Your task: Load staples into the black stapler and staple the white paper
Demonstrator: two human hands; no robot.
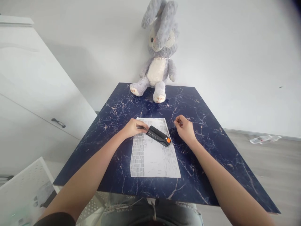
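Observation:
A black stapler (158, 136) with an orange tip lies slantwise over the white sheet of paper (152, 158), which carries printed or written marks. My left hand (135, 128) has its fingers closed on the stapler's far left end, above the paper's upper left part. To the right of the sheet, my right hand (185, 128) rests near the tabletop with its fingers curled together. Whatever those fingers may hold is hidden. The right hand is apart from both the stapler and the paper.
A grey plush rabbit (157, 67) sits at the back of the dark blue marbled table (199, 182), against the wall. White drawers (35, 81) stand to the left, above a white perforated basket (28, 175). A clear plastic package (264, 139) lies on the floor at right.

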